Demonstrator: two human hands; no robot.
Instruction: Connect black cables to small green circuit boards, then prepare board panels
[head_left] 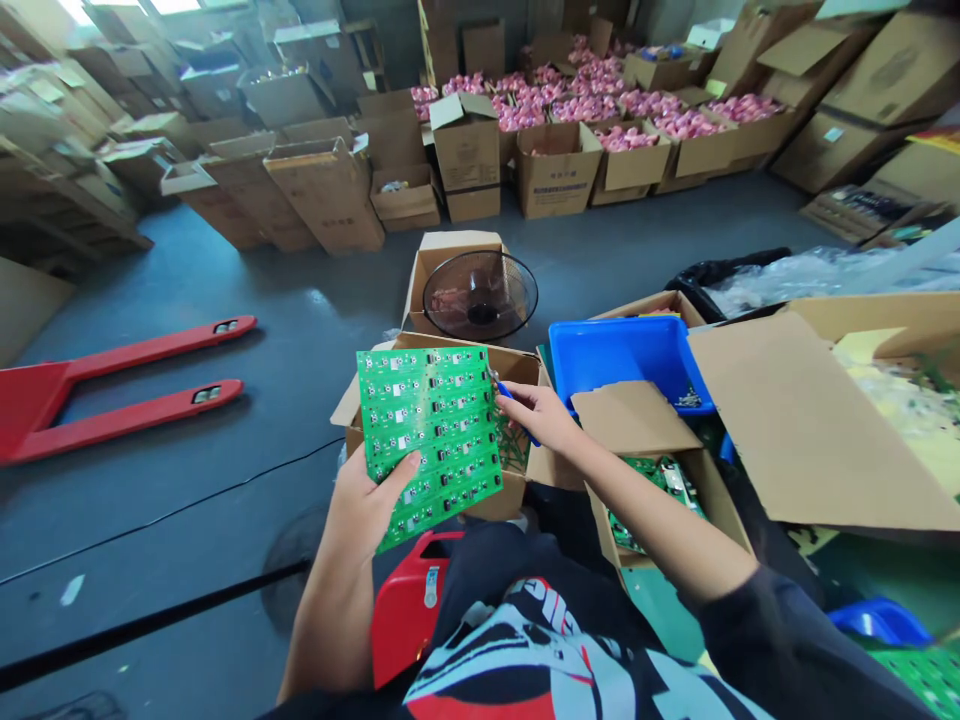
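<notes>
1. Near the centre of the frame, the left hand (367, 505) holds a green circuit board panel (427, 440) from below, its fingers spread wide behind the board and its thumb (405, 465) on the near edge. The panel tilts up toward the head camera, probably to bring its face into view.
2. Just right of the panel, the right hand (536, 415) pinches a blue-handled tool (517, 400) in narrow fingers; its tip is hard to make out.
3. Below the hands, an open cardboard box (720, 510) holds more green boards (660, 490), likely set there to stay within reach, with a blue plastic tray (607, 360) just above it.
4. Farther off, a desk fan (480, 295) stands at centre and a red pallet jack (45, 400) lies at left.
</notes>
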